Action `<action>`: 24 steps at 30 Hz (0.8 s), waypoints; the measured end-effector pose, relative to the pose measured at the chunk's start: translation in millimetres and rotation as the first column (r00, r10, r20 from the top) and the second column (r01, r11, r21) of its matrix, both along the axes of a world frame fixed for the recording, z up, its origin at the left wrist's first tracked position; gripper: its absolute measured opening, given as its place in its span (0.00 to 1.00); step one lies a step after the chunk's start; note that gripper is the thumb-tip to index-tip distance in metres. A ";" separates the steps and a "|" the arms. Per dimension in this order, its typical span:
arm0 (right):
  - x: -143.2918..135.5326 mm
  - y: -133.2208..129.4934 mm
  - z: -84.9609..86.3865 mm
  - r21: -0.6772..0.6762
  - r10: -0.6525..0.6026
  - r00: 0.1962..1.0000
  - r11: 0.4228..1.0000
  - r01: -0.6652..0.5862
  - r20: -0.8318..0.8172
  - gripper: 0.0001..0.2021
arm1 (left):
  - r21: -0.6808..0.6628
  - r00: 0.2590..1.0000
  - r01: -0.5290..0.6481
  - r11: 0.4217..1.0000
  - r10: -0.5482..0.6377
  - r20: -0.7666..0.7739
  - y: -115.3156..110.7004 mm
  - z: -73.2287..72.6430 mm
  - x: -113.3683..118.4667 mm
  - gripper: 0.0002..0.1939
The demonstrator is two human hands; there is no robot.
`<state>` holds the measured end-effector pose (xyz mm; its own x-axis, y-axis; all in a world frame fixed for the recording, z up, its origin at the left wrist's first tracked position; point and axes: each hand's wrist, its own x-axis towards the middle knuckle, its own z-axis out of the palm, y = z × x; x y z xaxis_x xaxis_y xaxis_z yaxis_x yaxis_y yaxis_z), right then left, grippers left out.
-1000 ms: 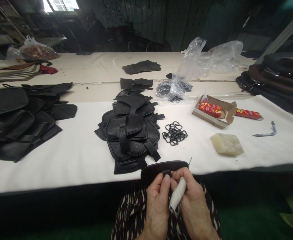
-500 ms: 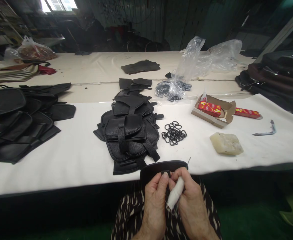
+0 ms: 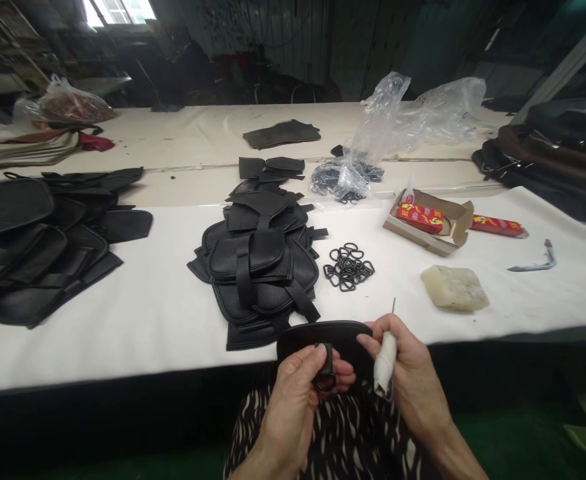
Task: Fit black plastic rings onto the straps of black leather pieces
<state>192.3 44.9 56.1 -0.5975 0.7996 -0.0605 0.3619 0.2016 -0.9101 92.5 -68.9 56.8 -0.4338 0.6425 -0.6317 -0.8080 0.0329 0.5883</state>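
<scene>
The white-covered desk (image 3: 123, 320) fills most of the view and carries, from left to middle, a spread heap of black leather panels (image 3: 37, 247) and a neater stack of strapped pieces (image 3: 260, 267), with a crumpled clear plastic bag (image 3: 397, 127) behind them, an open cardboard box (image 3: 430, 223) to the right, a pale waxy block (image 3: 454, 288) near the front edge, and a loose cluster of black metal rings (image 3: 349, 265) just beside the stack. At the near edge, over the person's patterned lap, lies the black leather piece (image 3: 323, 337) with a rounded top edge and a faint grain. The left hand (image 3: 297, 393) pinches its short strap tab (image 3: 327, 363), which loops through a dark ring, between thumb and fingers. The right hand (image 3: 413, 367), one finger wrapped in white tape, is closed around a thin awl or needle (image 3: 393, 307) whose tip points upward, clear of the leather. A good stitch here seems to call for keeping the tab folded flat and square against the panel, holding the ring snug in the loop, and bringing the point in straight through both layers while the wrapped finger takes the push. Whether any thread is on the tool is too fine to tell.
</scene>
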 end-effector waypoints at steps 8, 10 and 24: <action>-20.7 4.0 17.2 0.025 0.124 0.984 0.992 -0.122 -0.129 0.10 | -0.011 0.991 0.062 0.998 -0.060 0.121 -5.8 5.7 -6.2 0.08; -22.1 4.2 18.1 0.052 0.156 0.977 0.987 -0.150 -0.145 0.09 | -0.025 0.991 0.043 0.999 -0.040 0.128 -5.6 7.9 -6.3 0.07; -13.4 2.7 3.0 0.147 0.025 0.938 0.989 0.027 -0.345 0.08 | 0.000 0.993 -0.053 0.999 0.053 0.108 0.7 7.1 -5.7 0.05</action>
<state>178.9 47.5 59.1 -0.5597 0.7844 0.2674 0.0317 0.3426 -0.9389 86.9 -68.3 63.9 -0.3967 0.6224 -0.6747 -0.8672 -0.0132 0.4977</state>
